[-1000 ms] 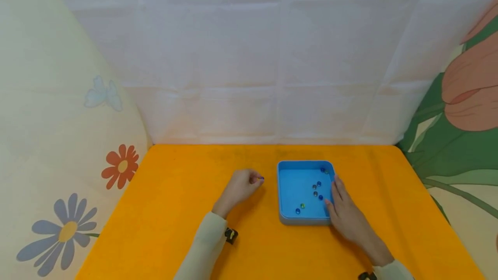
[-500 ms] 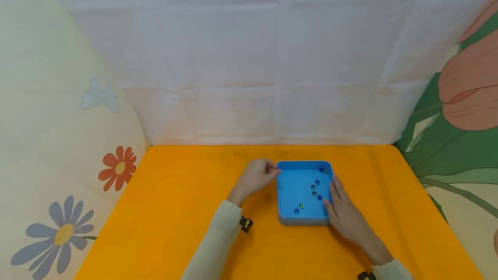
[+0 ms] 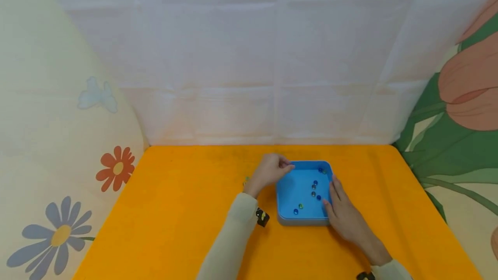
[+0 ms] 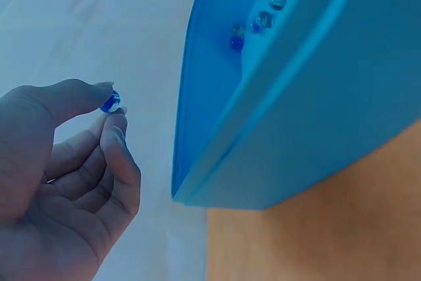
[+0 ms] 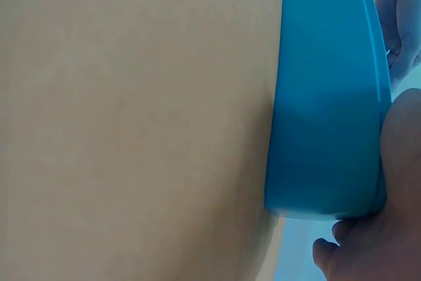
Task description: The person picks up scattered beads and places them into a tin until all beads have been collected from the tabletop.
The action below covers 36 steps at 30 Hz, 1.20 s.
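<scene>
My left hand [image 3: 269,170] pinches a blue-and-white glass marble [image 4: 110,102] between thumb and fingertips. It is over the far left corner of a square blue box [image 3: 304,222]. In the left wrist view the marble shows clearly, close to the box's rim. Several blue, green and clear marbles [image 3: 313,194] lie scattered on the box floor, mostly toward its right side. My right hand [image 3: 347,215] holds the box's right side, fingers along the outer wall and thumb [image 5: 402,120] over the rim. The left fingertips hide the marble in the head view.
An orange cloth [image 3: 186,211] covers the table. Small greenish marbles [image 3: 246,180] sit on it just behind my left wrist. A white sheet [image 3: 210,64] hangs along the back edge, with flower-printed fabric [image 3: 463,150] at both sides.
My left hand has moved right with the marble, from the cloth to over the box's far left corner. Greenish marbles now show behind that wrist. The right hand and box stay put.
</scene>
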Each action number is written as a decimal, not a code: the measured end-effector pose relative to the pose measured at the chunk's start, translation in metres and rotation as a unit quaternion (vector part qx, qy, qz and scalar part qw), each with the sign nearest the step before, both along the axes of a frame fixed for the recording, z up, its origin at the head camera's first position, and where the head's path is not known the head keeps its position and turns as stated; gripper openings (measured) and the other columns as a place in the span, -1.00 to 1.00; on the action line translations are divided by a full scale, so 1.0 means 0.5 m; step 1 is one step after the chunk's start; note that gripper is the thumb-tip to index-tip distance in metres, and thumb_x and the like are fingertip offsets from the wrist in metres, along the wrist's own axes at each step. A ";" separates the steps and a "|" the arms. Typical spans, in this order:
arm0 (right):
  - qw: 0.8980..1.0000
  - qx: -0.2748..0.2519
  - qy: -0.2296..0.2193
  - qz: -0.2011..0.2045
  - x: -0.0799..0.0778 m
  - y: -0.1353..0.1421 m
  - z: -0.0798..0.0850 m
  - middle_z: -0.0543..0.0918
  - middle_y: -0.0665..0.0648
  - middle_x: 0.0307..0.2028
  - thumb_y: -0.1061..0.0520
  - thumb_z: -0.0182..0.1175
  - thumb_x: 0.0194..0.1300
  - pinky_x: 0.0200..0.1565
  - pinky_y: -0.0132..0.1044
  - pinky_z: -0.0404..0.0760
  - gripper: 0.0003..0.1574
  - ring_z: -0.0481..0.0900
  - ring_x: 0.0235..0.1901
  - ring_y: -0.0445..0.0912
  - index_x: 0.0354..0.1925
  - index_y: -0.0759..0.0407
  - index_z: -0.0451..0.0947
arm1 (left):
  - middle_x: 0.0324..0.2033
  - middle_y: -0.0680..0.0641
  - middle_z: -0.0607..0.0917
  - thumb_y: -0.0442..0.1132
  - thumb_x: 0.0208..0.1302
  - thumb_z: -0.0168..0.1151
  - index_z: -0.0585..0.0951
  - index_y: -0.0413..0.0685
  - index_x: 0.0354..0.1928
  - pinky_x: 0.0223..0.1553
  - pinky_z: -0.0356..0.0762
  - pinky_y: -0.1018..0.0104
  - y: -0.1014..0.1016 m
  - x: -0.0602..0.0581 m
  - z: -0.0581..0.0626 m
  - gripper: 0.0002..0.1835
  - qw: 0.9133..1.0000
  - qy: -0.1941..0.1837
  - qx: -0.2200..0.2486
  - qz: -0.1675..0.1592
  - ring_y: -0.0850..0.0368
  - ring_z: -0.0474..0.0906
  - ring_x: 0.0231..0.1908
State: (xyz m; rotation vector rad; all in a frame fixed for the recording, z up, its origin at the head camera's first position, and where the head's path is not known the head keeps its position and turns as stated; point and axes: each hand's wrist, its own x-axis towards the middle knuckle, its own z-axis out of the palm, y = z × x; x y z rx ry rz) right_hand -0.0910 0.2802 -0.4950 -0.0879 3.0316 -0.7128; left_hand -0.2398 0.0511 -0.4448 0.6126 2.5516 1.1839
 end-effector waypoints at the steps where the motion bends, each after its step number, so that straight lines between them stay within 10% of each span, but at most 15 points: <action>1: 1.000 0.001 0.000 0.000 0.000 0.000 0.000 -0.23 0.37 0.70 -0.05 -0.07 0.70 0.53 0.31 0.13 -0.11 -0.07 0.65 0.36 0.62 0.49 -0.12 | -0.26 -0.01 0.79 -0.05 0.51 0.29 0.79 -0.12 0.02 -0.35 0.60 0.45 0.004 -0.001 0.000 -0.69 1.000 -0.002 -0.001 0.000 0.20 0.59 -0.39; 36: 1.000 0.013 -0.018 0.002 -0.004 0.002 0.001 -0.28 0.34 0.70 -0.07 -0.09 0.71 0.54 0.33 0.09 -0.09 -0.10 0.66 0.32 0.63 0.47 -0.15 | -0.21 -0.03 0.84 -0.12 0.48 0.34 0.81 -0.11 -0.01 -0.25 0.70 0.38 0.112 -0.023 -0.029 -0.75 1.000 -0.014 -0.018 -0.006 0.22 0.65 -0.35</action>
